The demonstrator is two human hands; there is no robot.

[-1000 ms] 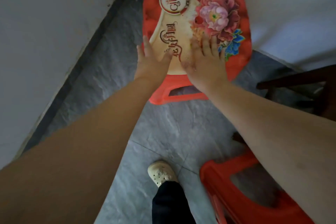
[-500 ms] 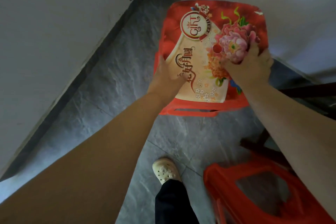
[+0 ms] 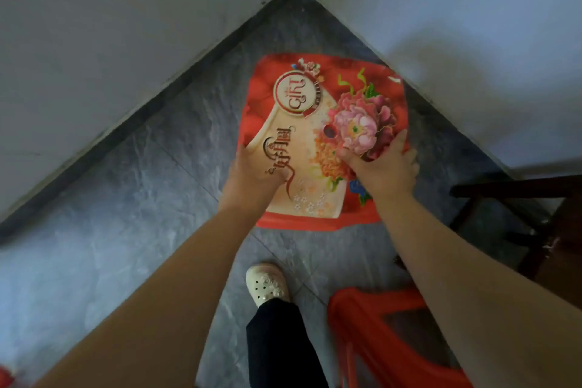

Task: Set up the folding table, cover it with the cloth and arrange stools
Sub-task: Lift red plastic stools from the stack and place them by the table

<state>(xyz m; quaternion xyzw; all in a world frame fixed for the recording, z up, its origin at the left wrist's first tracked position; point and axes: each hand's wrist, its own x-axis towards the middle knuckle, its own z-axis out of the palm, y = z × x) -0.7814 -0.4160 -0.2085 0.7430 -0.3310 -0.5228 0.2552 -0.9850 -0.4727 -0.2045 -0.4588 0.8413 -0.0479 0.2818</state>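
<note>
The white walls (image 3: pixel 94 41) meet in a corner ahead of us, with a dark skirting (image 3: pixel 176 85) along their foot and the grey tiled floor (image 3: pixel 126 214) running out from it. On that floor, near the corner but clear of both walls, is the red stool (image 3: pixel 302 148) with its flowered top facing up at us. A second stool (image 3: pixel 362 318), also red, sits low at our right, well apart from the first, and a dark wooden frame (image 3: pixel 510 190) shows at the right edge; we cannot tell what it belongs to. A second ago both hands lay flat on the stool's top. Now they are apart and clamped on it. The left hand (image 3: pixel 255 176) grips the left edge. The right hand (image 3: pixel 384 170) grips the right edge, thumb (image 3: pixel 348 155) on the printed flower and fingers wrapped over the rim. We judge the stool is being picked up or carried to its place, though we cannot tell whether its legs have left the floor. No counter or cloth is in sight, so arranging the stools looks like the step in hand. Our cream shoe (image 3: pixel 267 285) stands below the stool, on the tiles.
</note>
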